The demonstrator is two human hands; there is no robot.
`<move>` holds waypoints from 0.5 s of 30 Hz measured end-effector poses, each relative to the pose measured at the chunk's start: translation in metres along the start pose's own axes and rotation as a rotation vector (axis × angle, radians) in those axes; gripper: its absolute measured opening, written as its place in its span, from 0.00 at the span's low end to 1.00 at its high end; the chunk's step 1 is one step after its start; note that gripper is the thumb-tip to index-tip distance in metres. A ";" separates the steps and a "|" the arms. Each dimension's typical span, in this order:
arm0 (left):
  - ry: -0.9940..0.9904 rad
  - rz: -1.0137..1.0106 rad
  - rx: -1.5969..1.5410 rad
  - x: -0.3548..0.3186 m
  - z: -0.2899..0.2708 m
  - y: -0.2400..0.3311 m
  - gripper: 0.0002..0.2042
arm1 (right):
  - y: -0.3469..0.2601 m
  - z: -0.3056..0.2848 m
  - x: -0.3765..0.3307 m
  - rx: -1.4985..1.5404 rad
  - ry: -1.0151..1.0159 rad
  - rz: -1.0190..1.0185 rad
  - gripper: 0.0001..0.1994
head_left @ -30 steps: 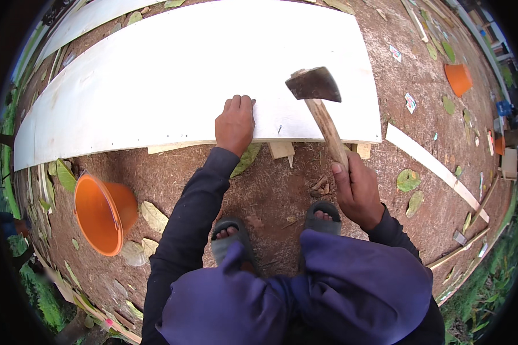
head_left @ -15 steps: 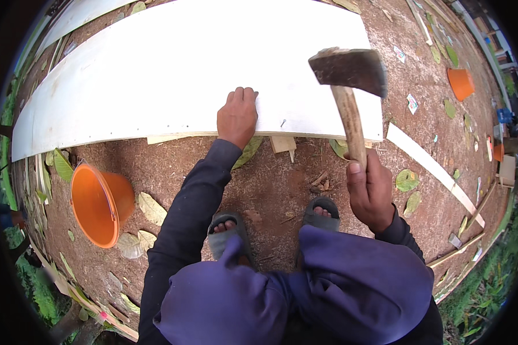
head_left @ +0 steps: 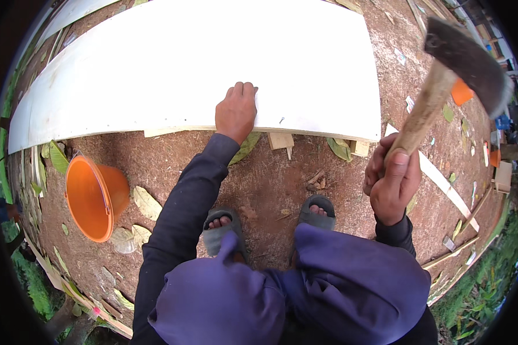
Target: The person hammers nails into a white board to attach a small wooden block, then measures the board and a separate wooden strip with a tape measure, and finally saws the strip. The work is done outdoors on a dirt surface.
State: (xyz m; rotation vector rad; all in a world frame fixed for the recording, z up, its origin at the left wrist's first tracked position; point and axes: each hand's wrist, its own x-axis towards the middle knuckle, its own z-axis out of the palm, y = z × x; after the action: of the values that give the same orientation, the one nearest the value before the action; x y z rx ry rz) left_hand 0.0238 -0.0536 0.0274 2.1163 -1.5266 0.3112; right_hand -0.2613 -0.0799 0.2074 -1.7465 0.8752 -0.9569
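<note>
My right hand (head_left: 395, 183) grips the wooden handle of a hatchet (head_left: 431, 98). The dark blade is raised off to the right of a large white board (head_left: 155, 69), touching nothing. Closed into a fist, my left hand (head_left: 236, 111) rests on the board by its near edge; a small dark tip shows beside the fingers, and what they hold is hidden. To the right of that fist, a nail (head_left: 281, 120) sticks up out of the board, leaning a little. Several small nail heads dot the near edge further left.
An orange bucket (head_left: 98, 198) lies tilted on the brown ground at left; another orange bucket (head_left: 461, 92) is far right, partly behind the hatchet. A wood block (head_left: 280, 141) juts from under the board. A pale strip (head_left: 450, 187) lies at right. Leaves are scattered around my sandals (head_left: 316, 213).
My right hand has swung the hatchet up and to the right, away from over the board. My left hand stays in the same place on the board.
</note>
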 end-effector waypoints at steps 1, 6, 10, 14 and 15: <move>0.007 -0.022 -0.008 -0.004 -0.002 0.000 0.08 | -0.013 -0.001 0.005 0.108 0.033 -0.132 0.22; 0.015 -0.001 -0.050 0.006 0.003 0.013 0.09 | 0.111 0.007 -0.044 -0.366 -0.295 -0.049 0.22; -0.035 -0.026 -0.023 0.004 0.012 0.016 0.08 | 0.087 0.012 -0.050 -0.578 -0.331 0.100 0.18; -0.021 -0.018 0.003 -0.003 0.001 -0.001 0.09 | 0.007 0.005 -0.009 0.119 -0.025 -0.063 0.22; -0.007 -0.033 0.008 -0.004 -0.005 -0.007 0.09 | 0.003 0.007 -0.004 0.272 0.043 -0.183 0.23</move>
State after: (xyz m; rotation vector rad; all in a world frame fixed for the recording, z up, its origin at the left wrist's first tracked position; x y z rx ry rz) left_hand 0.0294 -0.0461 0.0280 2.1481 -1.4954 0.2992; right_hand -0.2572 -0.0742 0.2019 -1.5936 0.5870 -1.1796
